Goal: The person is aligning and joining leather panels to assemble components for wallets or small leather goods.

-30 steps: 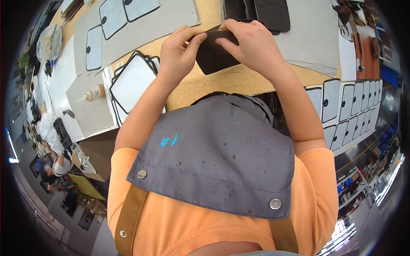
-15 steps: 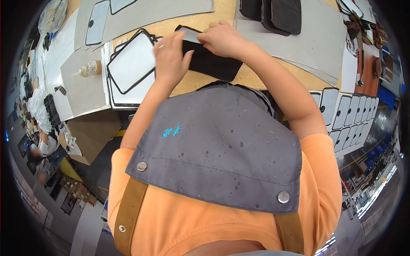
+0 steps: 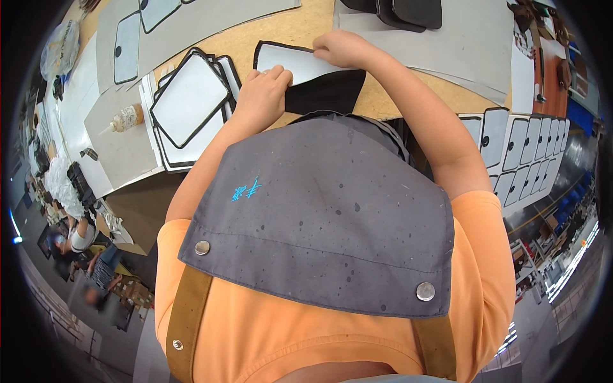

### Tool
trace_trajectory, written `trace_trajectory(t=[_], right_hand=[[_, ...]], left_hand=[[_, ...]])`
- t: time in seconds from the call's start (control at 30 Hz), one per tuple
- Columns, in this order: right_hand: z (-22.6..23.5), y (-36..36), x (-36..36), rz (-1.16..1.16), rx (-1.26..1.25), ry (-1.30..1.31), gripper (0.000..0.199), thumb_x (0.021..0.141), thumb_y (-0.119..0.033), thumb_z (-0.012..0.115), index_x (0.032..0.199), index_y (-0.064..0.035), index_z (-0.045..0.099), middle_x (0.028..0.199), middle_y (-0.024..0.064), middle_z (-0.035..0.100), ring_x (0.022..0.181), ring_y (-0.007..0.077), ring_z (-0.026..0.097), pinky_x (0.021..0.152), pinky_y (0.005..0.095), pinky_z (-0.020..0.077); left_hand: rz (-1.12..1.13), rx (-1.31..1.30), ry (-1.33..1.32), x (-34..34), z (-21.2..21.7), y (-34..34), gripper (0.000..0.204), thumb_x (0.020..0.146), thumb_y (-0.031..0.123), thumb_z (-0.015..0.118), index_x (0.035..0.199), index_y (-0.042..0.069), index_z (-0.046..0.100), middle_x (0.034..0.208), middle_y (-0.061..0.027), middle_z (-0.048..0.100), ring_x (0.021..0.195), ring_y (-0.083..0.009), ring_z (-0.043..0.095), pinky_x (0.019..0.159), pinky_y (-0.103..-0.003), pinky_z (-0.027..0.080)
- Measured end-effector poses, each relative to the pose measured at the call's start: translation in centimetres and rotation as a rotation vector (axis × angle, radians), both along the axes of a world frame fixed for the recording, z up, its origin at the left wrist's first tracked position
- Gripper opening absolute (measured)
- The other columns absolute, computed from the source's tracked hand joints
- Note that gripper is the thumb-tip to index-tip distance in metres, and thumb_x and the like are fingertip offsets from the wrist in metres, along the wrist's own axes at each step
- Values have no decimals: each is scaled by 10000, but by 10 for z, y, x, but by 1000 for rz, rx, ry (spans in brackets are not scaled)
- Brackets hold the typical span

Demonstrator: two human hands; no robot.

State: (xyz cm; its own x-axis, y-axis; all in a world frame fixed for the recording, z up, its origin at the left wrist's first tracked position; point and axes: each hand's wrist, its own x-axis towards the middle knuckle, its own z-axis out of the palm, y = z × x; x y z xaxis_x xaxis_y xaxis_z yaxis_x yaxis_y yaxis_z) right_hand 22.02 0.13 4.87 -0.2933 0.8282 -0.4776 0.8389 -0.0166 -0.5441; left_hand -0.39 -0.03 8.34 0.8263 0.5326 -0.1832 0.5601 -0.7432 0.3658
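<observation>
On the table before me lies a flat piece with a white, black-edged face (image 3: 281, 56) on its far side and a plain black part (image 3: 329, 92) nearer me. A wavy edge divides the two; whether they are one folded piece or two layers, I cannot tell. My left hand (image 3: 262, 94) is closed on the near left edge of the white face, fingers curled over it. With bent fingers my right hand (image 3: 343, 50) grips the far right part of that white face. Left of my left hand rests a stack of white panels with black borders (image 3: 191, 99).
A bottle with a thin nozzle (image 3: 128, 119) stands at the left on grey board. Black pieces (image 3: 415, 14) are stacked at the far right on grey sheets (image 3: 460, 51). More bordered panels (image 3: 128, 48) lie far left; others line the right (image 3: 514, 150). People sit at lower left.
Much more of the white face now shows, where black mostly showed before. My left hand has gone from loosely spread to closed on the edge. My right hand keeps its hold.
</observation>
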Motion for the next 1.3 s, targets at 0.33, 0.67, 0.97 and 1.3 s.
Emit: trace_trajectory(t=[0.33,0.67,0.97,1.3], right_hand=[[6,6,-24,105,13,-105,249,867,-225,453,1039,-161,623,944,83,655,890,282,610,739,408,483],[-24,3,42,-523,176,145,373,870,-385,522,979,-36,595,957,209,630,928,369,591,773,422,455],[-48,-117,39,-1080,-71,630,312,884,-296,542,911,6,618,798,77,654,659,145,619,610,273,494],[-65,-69,22,-845,-16,433,272,810,-294,621,847,-26,647,718,70,620,592,169,560,580,303,457]], left_hand=[[-96,-18,42,43,-38,-25,241,771,148,575,1003,91,607,838,-76,634,780,-266,607,701,-370,448],[74,-160,-268,40,-29,-23,163,818,86,542,975,66,582,963,-117,638,760,-317,621,632,-389,500],[42,-279,-146,52,-17,14,126,861,85,491,959,64,567,810,-126,649,685,-326,606,598,-394,468],[-111,-29,56,66,-26,6,189,754,72,564,941,64,590,824,-84,660,735,-273,613,669,-388,456]])
